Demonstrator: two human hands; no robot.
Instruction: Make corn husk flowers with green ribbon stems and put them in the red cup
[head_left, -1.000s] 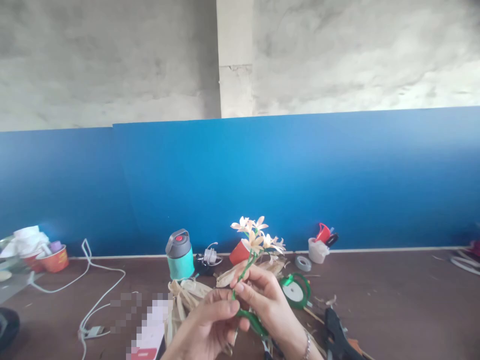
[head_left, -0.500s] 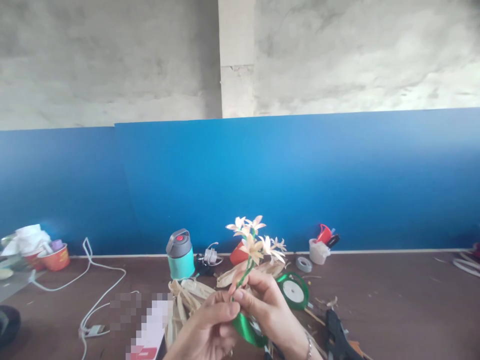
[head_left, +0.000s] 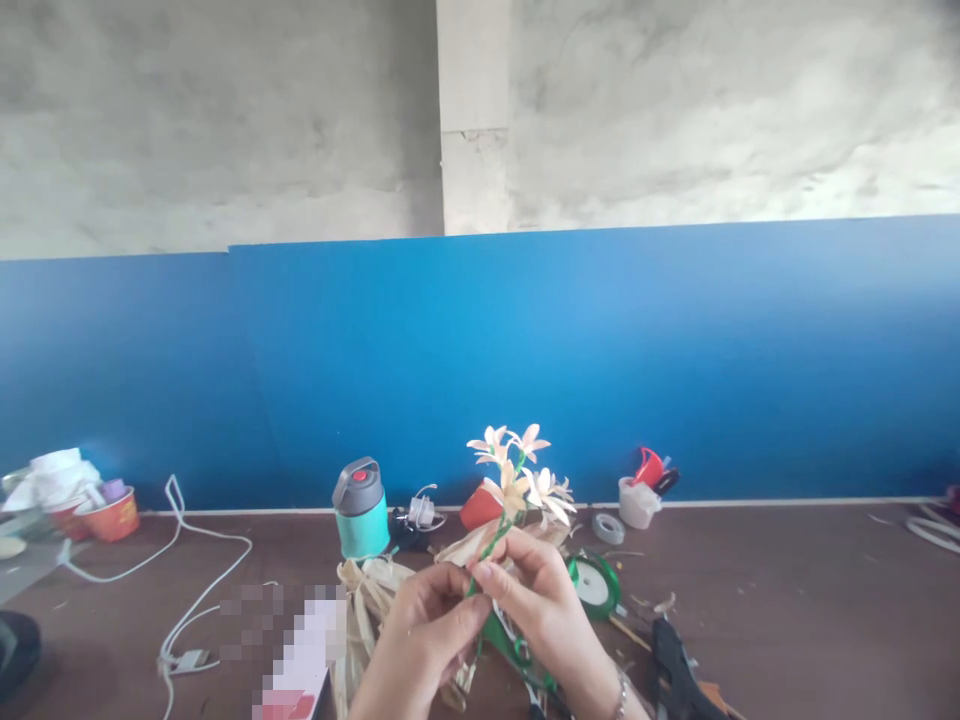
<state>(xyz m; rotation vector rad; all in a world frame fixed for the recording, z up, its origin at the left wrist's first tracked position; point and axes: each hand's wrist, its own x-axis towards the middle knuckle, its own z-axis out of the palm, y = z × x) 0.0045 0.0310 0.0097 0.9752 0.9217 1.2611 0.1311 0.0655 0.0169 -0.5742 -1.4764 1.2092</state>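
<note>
Both hands hold a small spray of cream paper flowers [head_left: 521, 475] on a green stem above the brown table [head_left: 787, 600]. My left hand [head_left: 424, 640] pinches the stem from the left with thumb and fingers closed. My right hand [head_left: 544, 610] grips the stem just above it, fingers curled, and a length of green ribbon [head_left: 510, 640] loops down from the stem below my fingers. A spool of green ribbon [head_left: 594, 585] lies on the table just right of my right hand.
A teal flask [head_left: 361, 508] stands behind my left hand, with dried husk strips [head_left: 371, 595] in front of it. A white cable [head_left: 191, 560] trails left. Cups [head_left: 101, 510] stand far left; a red cup [head_left: 646, 466], a white tub [head_left: 635, 501] and a tape roll [head_left: 606, 527] stand right. A black tool [head_left: 679, 665] lies bottom right.
Both hands have risen slightly and turned the stem. The flower spray swung left, then back right and upright. The green ribbon loop below my fingers has shifted.
</note>
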